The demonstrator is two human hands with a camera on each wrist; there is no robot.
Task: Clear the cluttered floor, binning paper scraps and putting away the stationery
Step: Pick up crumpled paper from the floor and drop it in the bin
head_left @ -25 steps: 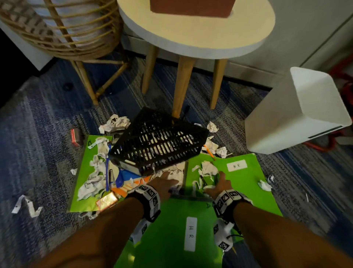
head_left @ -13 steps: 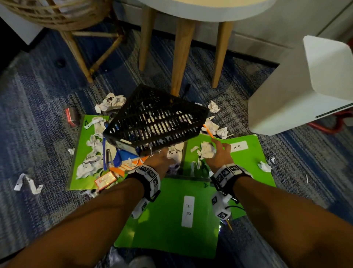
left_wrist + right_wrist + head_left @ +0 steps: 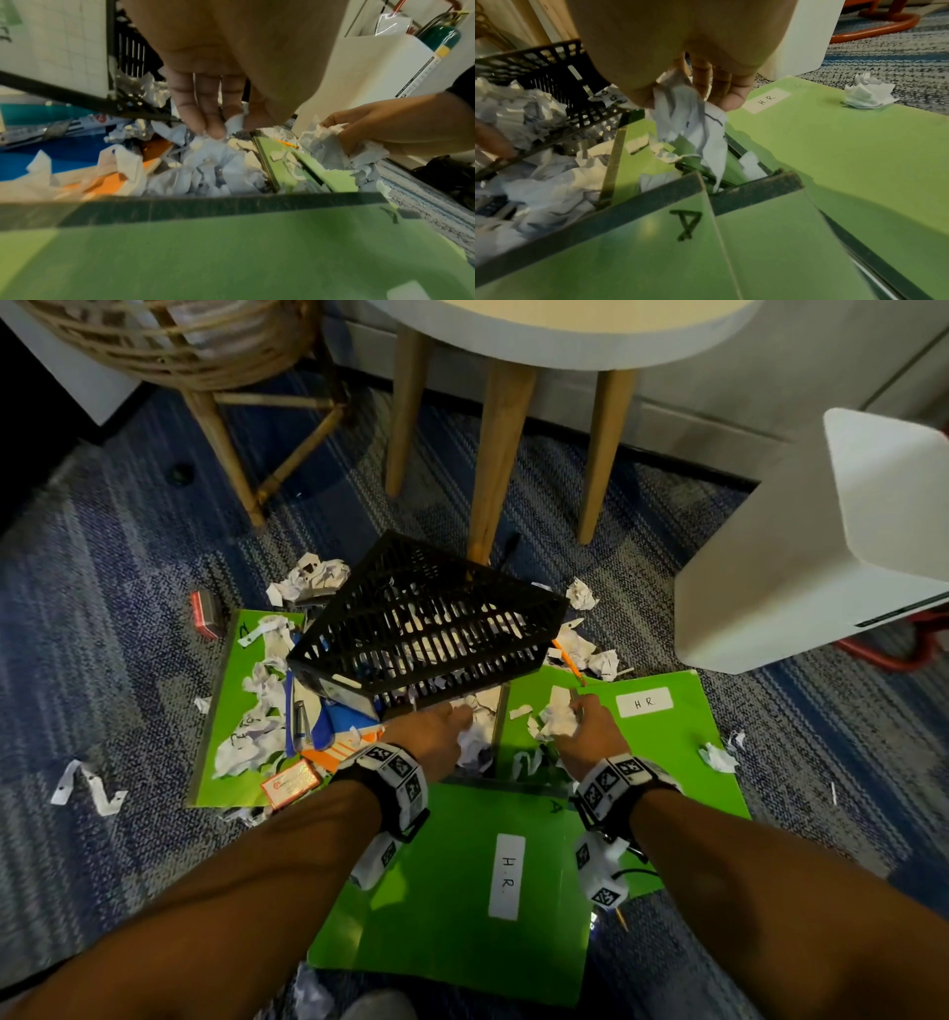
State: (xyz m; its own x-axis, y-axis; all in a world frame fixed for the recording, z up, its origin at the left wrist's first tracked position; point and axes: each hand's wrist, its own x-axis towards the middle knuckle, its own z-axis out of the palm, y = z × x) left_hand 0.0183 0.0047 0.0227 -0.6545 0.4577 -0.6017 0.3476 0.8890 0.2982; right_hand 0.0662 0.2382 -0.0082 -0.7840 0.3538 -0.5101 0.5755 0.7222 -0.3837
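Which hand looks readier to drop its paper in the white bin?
Right, probably. The right hand already grips a paper wad and is nearer the white bin. The left hand only pinches a scrap.

The black basket (image 3: 426, 634) hides the stationery beneath; bin (image 3: 821, 546) cut off right.

A tipped basket (image 3: 426, 629) sits mid-floor, right in front of the table (image 3: 565, 331) legs, with the bin (image 3: 801, 567) off to its right and a chair (image 3: 169, 346) back left. Folders (image 3: 462, 891) are spread in front of and beside the basket, scraps (image 3: 251, 742) scattered on them. Both hands, left (image 3: 436, 731) and right (image 3: 585, 731), are placed just in front of the basket, over the scraps.
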